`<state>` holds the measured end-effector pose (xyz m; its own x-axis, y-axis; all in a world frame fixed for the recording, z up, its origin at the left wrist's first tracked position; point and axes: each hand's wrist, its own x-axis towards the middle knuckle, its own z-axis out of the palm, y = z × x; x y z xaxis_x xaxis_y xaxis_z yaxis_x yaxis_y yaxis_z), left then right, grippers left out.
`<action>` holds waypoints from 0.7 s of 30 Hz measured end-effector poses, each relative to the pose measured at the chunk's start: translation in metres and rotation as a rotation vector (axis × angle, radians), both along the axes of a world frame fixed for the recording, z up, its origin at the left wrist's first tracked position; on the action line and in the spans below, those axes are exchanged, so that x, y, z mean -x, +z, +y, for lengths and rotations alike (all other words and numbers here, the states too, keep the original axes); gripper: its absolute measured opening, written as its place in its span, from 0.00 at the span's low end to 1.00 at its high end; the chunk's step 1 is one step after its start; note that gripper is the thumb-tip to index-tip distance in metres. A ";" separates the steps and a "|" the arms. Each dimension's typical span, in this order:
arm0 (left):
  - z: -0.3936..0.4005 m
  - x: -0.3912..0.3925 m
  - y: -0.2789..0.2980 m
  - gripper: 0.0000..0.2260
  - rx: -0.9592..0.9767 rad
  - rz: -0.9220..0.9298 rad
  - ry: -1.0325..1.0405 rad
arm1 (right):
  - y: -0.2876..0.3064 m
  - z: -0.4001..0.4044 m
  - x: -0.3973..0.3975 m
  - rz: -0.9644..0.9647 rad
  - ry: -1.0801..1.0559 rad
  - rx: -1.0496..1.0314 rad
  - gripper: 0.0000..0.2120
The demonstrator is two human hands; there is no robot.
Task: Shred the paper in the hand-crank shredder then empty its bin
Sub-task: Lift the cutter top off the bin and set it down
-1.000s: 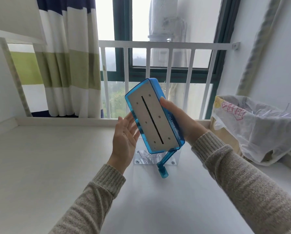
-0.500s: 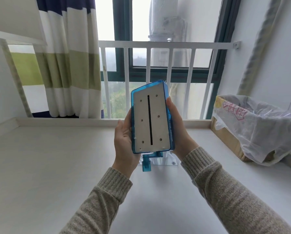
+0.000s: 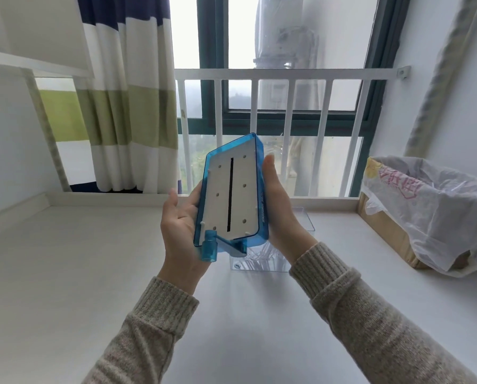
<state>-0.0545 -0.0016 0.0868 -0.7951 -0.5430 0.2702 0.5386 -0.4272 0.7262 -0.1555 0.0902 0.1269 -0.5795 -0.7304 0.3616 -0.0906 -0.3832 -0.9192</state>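
The blue shredder head (image 3: pixel 233 195) is held up in front of me with its white underside and black slot facing me. Its blue crank handle (image 3: pixel 209 246) hangs at the lower left. My left hand (image 3: pixel 180 225) holds the head's left edge and my right hand (image 3: pixel 280 212) holds its right edge. The clear plastic bin (image 3: pixel 259 261) stands on the white table (image 3: pixel 65 273) just behind and below the head, mostly hidden by it, with pale paper strips inside.
A cardboard box lined with a translucent plastic bag (image 3: pixel 431 206) stands at the table's right side. A white railing (image 3: pixel 287 128) and window run along the back. A striped curtain (image 3: pixel 126 106) hangs at the back left.
My left hand has come in and taken hold of the shredder head's left side. The head has turned from tilted to nearly upright, and the crank has swung to the lower left.
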 end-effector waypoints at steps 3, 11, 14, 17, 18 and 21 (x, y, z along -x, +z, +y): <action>-0.008 -0.010 0.002 0.29 -0.011 0.001 0.000 | 0.000 -0.005 -0.009 0.129 -0.155 0.093 0.24; -0.029 -0.032 0.002 0.28 -0.004 -0.012 0.067 | -0.005 -0.016 -0.034 0.263 -0.432 0.233 0.08; -0.037 -0.040 0.000 0.28 0.014 -0.012 0.087 | -0.009 -0.023 -0.039 0.266 -0.359 0.162 0.13; -0.046 -0.047 0.000 0.28 0.030 -0.023 0.093 | -0.019 -0.033 -0.046 0.240 -0.281 0.078 0.19; -0.048 -0.049 -0.001 0.28 0.038 -0.028 0.100 | -0.021 -0.036 -0.049 0.225 -0.259 0.075 0.20; -0.056 -0.055 -0.003 0.28 0.047 -0.034 0.106 | -0.027 -0.043 -0.056 0.175 -0.201 0.094 0.21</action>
